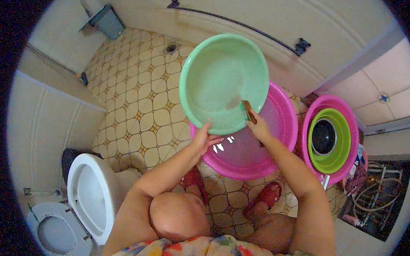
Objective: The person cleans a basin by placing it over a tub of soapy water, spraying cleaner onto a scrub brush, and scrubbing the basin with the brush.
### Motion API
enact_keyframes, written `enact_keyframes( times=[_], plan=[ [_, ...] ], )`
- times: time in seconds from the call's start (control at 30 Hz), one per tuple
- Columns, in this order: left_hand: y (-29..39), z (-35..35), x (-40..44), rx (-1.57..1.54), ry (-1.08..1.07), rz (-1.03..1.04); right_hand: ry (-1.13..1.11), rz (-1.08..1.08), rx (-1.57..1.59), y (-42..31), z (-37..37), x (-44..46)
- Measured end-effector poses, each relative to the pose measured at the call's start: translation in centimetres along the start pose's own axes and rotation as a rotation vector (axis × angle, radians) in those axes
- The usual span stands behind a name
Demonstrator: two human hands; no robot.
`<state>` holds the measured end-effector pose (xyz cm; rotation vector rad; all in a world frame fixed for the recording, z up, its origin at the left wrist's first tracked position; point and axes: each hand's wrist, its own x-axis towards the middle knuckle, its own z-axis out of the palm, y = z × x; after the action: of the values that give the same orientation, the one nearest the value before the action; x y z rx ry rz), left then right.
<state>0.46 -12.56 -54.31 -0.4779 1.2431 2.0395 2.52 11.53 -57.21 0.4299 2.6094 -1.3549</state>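
A mint-green basin (215,78) is tilted above a large pink basin (244,172) that holds water. My left hand (203,139) grips the green basin's near rim, with the thumb on the inside and the fingers beneath. In my right hand (259,128) is a scrubbing brush (248,112) with a brown back and green bristles. The bristles face the green basin's inner wall near its right side; whether they touch it I cannot tell.
On the right, a green basin (346,151) and a dark round bowl sit nested inside another pink basin (354,133). The toilet (92,198) stands at left. A floor drain (171,48), a wall rail (240,24) and a grey bin (110,23) lie farther off.
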Motion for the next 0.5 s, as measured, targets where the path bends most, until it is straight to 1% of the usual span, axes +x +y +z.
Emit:
enact_keyframes(
  times=[0.1,0.2,0.23,0.3,0.33,0.4,0.43,0.5],
  plan=[
    [0.2,0.7,-0.6,0.018,0.026,-0.033,0.069,-0.077,-0.452,-2.3,-2.2,-0.8],
    [-0.8,0.2,0.4,0.0,0.028,0.056,0.018,0.001,-0.594,-3.2,-4.4,0.1],
    [-0.9,0.1,0.7,-0.016,0.013,0.071,-0.065,0.048,-0.567,-3.8,-4.1,-0.1],
    [-1.3,-0.1,1.3,-0.048,-0.015,0.098,-0.178,-0.048,-0.396,-4.7,-1.8,-1.2],
    [-1.6,-0.2,1.5,0.014,-0.033,0.123,-0.232,-0.096,-0.309,-5.0,-0.4,-1.9],
    [-2.2,-0.6,1.8,0.137,-0.072,0.174,-0.22,-0.252,-0.066,-4.0,3.8,-2.7],
    [-2.2,-0.8,1.8,0.141,-0.005,0.142,-0.237,-0.256,-0.019,-3.6,4.3,-2.5],
    [-2.1,-0.7,1.6,0.044,0.088,0.159,-0.268,-0.265,0.078,-3.1,4.8,-2.1]
  ],
)
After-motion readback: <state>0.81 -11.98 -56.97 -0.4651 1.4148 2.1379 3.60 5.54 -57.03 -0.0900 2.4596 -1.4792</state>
